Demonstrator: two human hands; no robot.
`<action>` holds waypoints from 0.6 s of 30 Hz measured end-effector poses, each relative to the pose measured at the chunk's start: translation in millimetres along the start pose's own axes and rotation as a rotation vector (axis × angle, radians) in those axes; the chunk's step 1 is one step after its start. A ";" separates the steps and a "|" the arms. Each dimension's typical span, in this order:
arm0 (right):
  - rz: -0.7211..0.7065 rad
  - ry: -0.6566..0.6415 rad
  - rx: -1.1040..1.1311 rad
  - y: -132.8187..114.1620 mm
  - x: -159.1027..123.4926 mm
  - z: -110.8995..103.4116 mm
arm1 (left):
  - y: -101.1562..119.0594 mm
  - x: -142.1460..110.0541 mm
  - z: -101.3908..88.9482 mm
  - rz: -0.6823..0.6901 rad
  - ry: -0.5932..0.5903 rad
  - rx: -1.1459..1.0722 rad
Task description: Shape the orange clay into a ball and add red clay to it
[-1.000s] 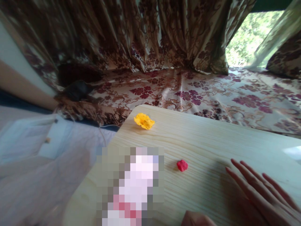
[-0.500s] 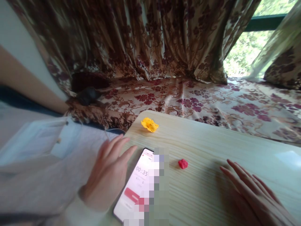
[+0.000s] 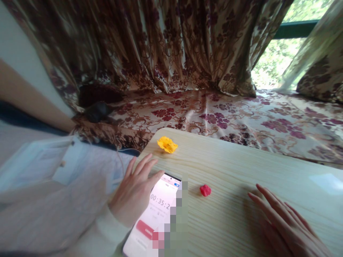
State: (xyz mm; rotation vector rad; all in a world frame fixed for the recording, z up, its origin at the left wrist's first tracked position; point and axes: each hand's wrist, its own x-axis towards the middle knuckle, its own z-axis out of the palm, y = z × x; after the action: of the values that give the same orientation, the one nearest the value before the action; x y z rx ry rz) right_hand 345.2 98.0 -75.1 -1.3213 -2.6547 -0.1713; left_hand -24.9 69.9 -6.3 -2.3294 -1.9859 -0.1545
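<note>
My left hand [image 3: 134, 191] rests with fingers spread on the left edge of a phone [image 3: 154, 214] that lies on the pale wooden table [image 3: 241, 167]; the phone's screen shows a running timer and a red button. My right hand [image 3: 284, 221] lies flat and open on the table at the lower right, holding nothing. A small red lump [image 3: 205, 190] sits on the wood between the two hands. A crumpled yellow lump [image 3: 167, 144] lies near the table's far left corner.
Behind the table a floral patterned cloth [image 3: 241, 117] covers a surface, with matching curtains [image 3: 160, 43] hanging above and a window [image 3: 270, 60] at the right. White bedding [image 3: 53, 192] lies to the left, and a dark object [image 3: 98, 110] sits at the cloth's left end.
My left hand came into view and settled on the phone's left edge. The view shifted slightly; my right hand stays flat on the table.
</note>
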 end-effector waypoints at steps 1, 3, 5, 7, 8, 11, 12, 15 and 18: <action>0.002 0.006 0.003 0.3 -0.3 1.0 | 0.4 -0.9 -0.8 0.003 0.011 -0.006; 0.007 0.010 0.005 0.4 -0.9 2.0 | 0.7 -4.5 -2.9 0.012 0.044 -0.027; 0.011 0.004 0.002 0.2 -1.3 1.6 | 0.3 -10.2 -5.4 0.016 0.095 -0.056; 0.011 -0.001 0.000 -0.2 -1.5 -0.1 | -1.3 -17.5 -7.7 0.012 0.166 -0.082; 0.009 -0.004 -0.002 -0.5 -1.6 -1.2 | -2.6 -21.5 -8.6 0.011 0.201 -0.083; 0.001 -0.027 -0.003 -0.9 -1.5 -4.1 | -7.7 -34.1 -10.8 0.049 0.255 -0.041; 0.002 -0.029 -0.002 -1.0 -1.4 -4.6 | -9.6 -38.4 -11.4 0.069 0.255 -0.021; 0.010 -0.022 0.005 -1.4 -1.1 -5.0 | -15.0 -51.5 -12.5 0.130 0.262 0.008; 0.010 -0.025 0.015 -1.9 -1.0 -5.3 | -19.2 -65.2 -11.0 0.173 0.258 -0.003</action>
State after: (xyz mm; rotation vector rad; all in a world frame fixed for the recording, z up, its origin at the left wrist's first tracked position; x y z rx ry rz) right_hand 344.8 95.1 -70.1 -1.3413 -2.6638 -0.1348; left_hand -54.4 7.7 -3.7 -2.3302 -1.6596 -0.4227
